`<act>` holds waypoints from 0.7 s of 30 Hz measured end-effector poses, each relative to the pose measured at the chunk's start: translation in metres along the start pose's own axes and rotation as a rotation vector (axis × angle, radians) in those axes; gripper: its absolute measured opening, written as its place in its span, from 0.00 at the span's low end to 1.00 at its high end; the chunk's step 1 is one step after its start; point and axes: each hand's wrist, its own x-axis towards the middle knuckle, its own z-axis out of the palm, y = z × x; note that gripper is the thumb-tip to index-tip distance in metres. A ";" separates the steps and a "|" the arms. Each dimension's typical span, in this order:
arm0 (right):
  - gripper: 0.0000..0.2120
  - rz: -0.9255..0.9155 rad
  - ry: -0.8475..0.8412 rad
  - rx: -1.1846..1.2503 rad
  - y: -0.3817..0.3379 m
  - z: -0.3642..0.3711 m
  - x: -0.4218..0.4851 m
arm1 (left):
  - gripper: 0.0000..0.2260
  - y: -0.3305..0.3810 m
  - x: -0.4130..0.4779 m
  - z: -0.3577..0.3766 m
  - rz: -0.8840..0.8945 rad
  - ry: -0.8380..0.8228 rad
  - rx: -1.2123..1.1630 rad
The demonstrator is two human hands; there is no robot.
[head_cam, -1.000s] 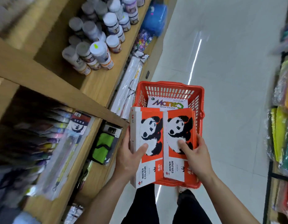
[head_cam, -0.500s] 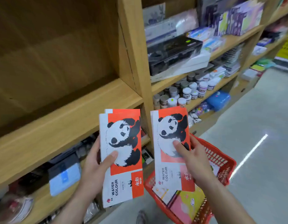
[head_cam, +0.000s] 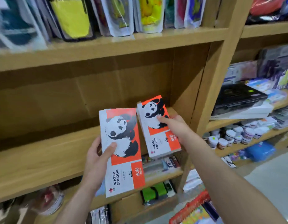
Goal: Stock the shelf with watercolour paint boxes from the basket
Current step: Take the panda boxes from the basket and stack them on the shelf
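**Two Paint Boxes Held at the Shelf**

1. Left hand (head_cam: 98,157): fingers are curled round the left edge of the left paint box (head_cam: 122,151), thumb pressed on its panda cover. The box is held near the front edge of the wooden shelf (head_cam: 43,152).
2. Right hand (head_cam: 175,126): thumb on the cover, fingers under the right paint box (head_cam: 157,126). Its far end reaches over the shelf board, close to the right upright; contact with the board cannot be determined.
3. The red basket (head_cam: 193,206) sits at the near right, below the right forearm.
4. Paint jars (head_cam: 237,135) occupy a lower shelf on the right.
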 end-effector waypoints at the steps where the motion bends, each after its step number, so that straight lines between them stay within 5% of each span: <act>1: 0.19 0.015 -0.001 -0.037 -0.001 0.007 0.010 | 0.13 0.000 0.007 -0.006 -0.007 0.010 -0.011; 10: 0.16 -0.059 0.063 -0.523 0.001 0.018 0.053 | 0.11 0.003 0.057 -0.022 -0.028 0.012 -0.072; 16: 0.18 -0.313 0.350 -0.358 -0.004 -0.008 0.008 | 0.11 0.027 0.066 0.002 0.025 -0.006 -0.114; 21: 0.24 -0.514 -0.015 -0.196 -0.005 -0.003 -0.055 | 0.08 0.063 0.078 0.035 0.068 -0.019 -0.110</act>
